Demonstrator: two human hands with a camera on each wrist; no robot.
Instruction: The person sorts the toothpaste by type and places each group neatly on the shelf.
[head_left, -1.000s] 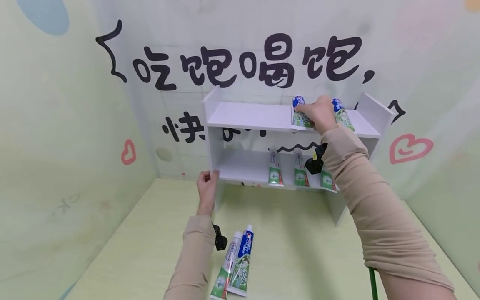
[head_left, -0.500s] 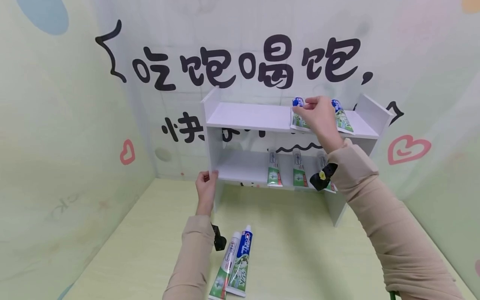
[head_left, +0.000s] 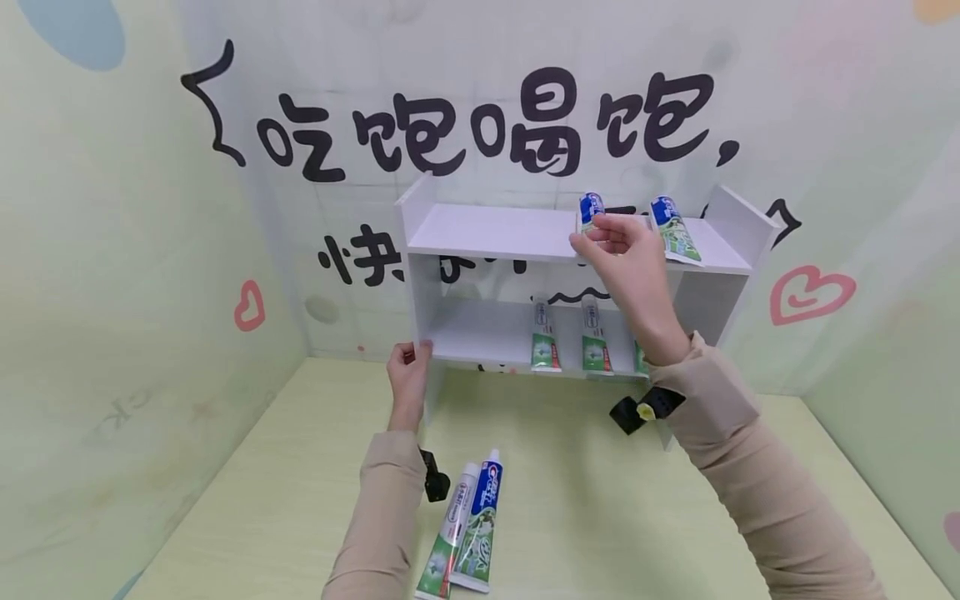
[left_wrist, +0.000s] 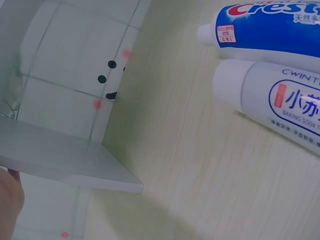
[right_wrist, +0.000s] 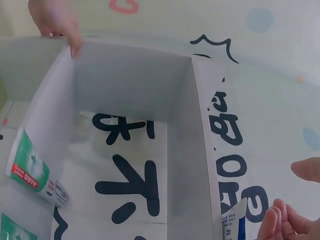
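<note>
Lying nearest you at six o'clock, two toothpaste tubes (head_left: 465, 533) rest on the table (head_left: 600, 517). Your left hand (head_left: 408, 377) pinches the shelf unit (head_left: 495, 237) at its lower corner; at one o'clock, your right hand (head_left: 626, 258) hovers with fingers loosely apart before a blue-capped tube (head_left: 589, 208).

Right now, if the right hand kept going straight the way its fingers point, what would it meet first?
Probably the blue-capped green toothpaste tube lying on the white shelf unit's top board; the right hand fingers hover just before it, though depth is unclear.
</note>
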